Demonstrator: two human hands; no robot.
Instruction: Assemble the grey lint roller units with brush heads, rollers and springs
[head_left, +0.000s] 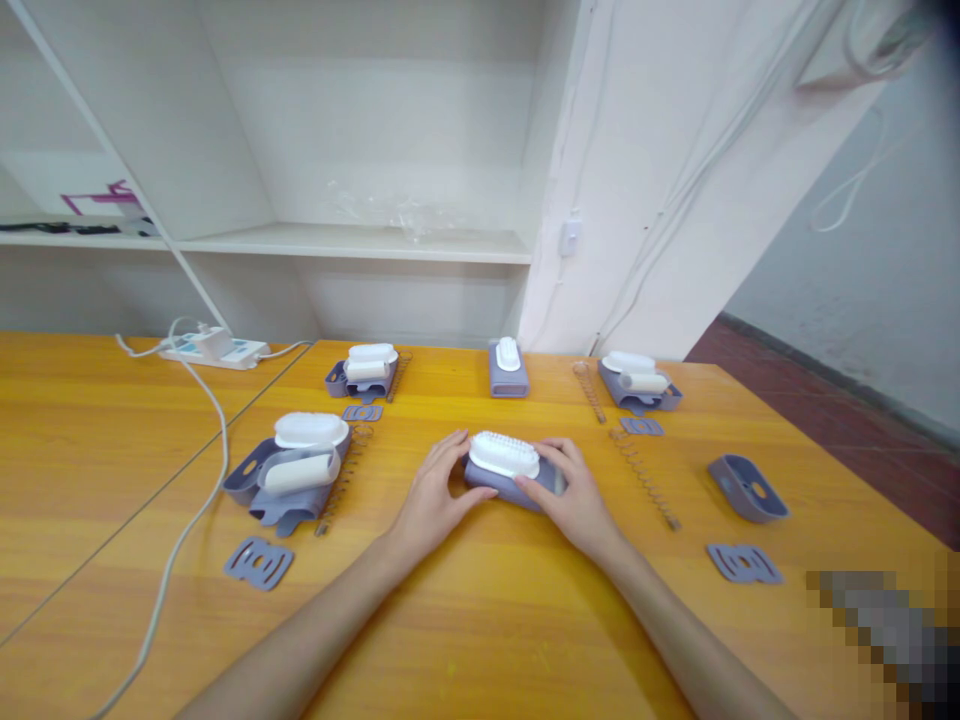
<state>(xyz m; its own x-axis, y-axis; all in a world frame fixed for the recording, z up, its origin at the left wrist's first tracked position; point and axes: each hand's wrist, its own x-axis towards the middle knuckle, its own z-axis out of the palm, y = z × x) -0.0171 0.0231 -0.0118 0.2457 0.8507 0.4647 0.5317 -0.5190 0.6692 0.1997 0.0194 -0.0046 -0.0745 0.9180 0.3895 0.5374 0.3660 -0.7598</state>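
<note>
In the middle of the table lies a grey-purple plastic housing (499, 487) with a white oval brush piece (504, 455) on its top, bristles up. My left hand (437, 490) grips the left end, its thumb along the near side. Around the right end is my right hand (574, 500), its fingers against the brush piece and the housing. Right of it lie a coil spring (646, 483), a hollow grey cup-like part (748, 488) and a flat slotted grey plate (744, 564). The far side of the housing is hidden.
To the left, a group of grey parts with a white roller (301, 470) sits beside another spring (345, 485) and plate (259, 562). Similar parts stand along the back edge. A power strip (214, 347) trails a white cable (184, 540) across the table's left side.
</note>
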